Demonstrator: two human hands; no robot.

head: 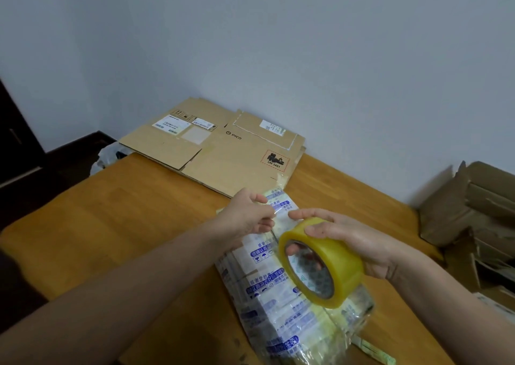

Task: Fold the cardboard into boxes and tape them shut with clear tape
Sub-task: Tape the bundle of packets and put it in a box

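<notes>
While our right hand (362,242) grips the yellowish roll of clear tape (344,264) above a package (281,323) printed with blue Chinese characters, our left hand (245,215) pinches the loose tape end (275,212) beside it. Farther on the wooden table (111,225) lies the flattened cardboard (223,157), marked "PICO" and "UN 3481"; its white labels (170,126) are too small to read.

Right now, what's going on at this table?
A person works with both bare hands over a wooden table. The right hand grips a yellowish roll of clear tape, while the left hand appears to pinch the tape's free end, drawn out a short way. Beneath them lies a box covered in white tape with blue print. Flattened brown cardboard lies at the table's far edge, not yet folded.
</notes>
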